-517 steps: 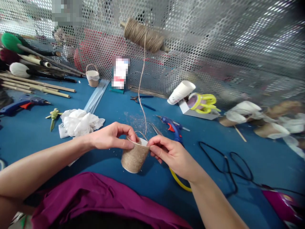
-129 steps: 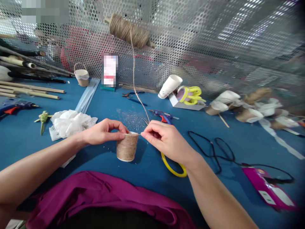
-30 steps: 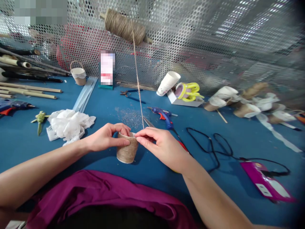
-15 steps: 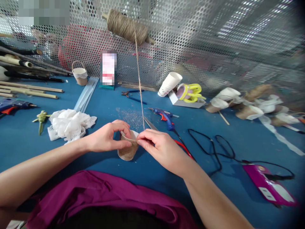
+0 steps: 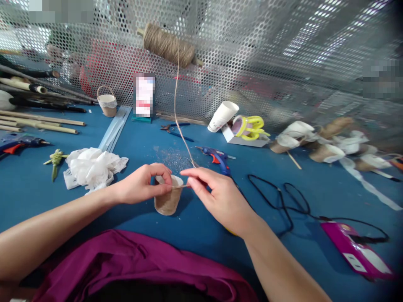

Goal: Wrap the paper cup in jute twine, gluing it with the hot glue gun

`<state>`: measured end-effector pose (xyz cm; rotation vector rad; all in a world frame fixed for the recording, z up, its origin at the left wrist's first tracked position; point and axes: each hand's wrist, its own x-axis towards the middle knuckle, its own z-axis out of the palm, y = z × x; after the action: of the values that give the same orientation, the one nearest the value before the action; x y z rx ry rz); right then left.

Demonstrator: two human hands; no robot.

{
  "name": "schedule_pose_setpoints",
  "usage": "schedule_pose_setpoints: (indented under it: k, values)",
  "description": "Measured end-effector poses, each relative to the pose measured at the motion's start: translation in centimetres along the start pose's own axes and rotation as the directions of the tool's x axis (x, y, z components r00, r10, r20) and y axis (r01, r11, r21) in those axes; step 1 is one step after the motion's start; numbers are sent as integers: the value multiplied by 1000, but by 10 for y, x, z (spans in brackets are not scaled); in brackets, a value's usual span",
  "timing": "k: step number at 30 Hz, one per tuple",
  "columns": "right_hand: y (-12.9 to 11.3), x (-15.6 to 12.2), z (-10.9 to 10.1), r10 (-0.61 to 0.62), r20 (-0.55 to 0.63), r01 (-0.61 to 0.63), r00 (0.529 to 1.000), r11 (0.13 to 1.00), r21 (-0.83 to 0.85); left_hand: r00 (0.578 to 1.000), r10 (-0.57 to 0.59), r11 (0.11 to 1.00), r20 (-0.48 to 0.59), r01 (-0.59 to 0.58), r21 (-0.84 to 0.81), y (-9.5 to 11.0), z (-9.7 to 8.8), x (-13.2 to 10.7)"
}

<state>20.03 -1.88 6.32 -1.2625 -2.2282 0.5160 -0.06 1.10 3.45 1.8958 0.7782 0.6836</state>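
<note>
A small twine-wrapped paper cup stands on the blue table in front of me, its white inside showing. My left hand pinches its rim, fingers inside and thumb on the outer wall. Jute twine hangs in a slight curve from a spool down to my right hand. Between thumb and fingers of that hand the twine is held, a short stretch running to the cup's rim. A blue glue gun lies just beyond my right hand.
Crumpled white lace and a second glue gun are at left. Pliers, a leaning paper cup and yellow-handled scissors stand further back. A black cord runs to a purple power strip. Finished-looking cups lie at right.
My right hand has shifted slightly right, away from the cup, drawing the twine out from the rim. The hanging twine has gone from taut to slack. Red-handled scissors are now mostly covered by my hand.
</note>
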Motion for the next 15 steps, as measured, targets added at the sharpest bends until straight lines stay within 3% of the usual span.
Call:
schedule_pose_setpoints:
  k: [4, 8, 11, 15]
  values:
    - [4, 5, -1, -64, -159, 67, 985, 998, 11, 998, -66, 983, -1, 65, -170, -9, -3, 1]
    - [3, 16, -2, -182, -167, 180, 969, 983, -26, 993, -109, 924, 39, 116, -363, -11, -1, 2]
    - [11, 32, -5, -137, -202, 144, 970, 989, 19, 989, -115, 883, 88, 142, -447, -8, 1, 1]
    - [35, 55, -11, 21, -299, 15, 954, 993, 116, 984, -117, 854, 131, 167, -492, -7, 2, 0]
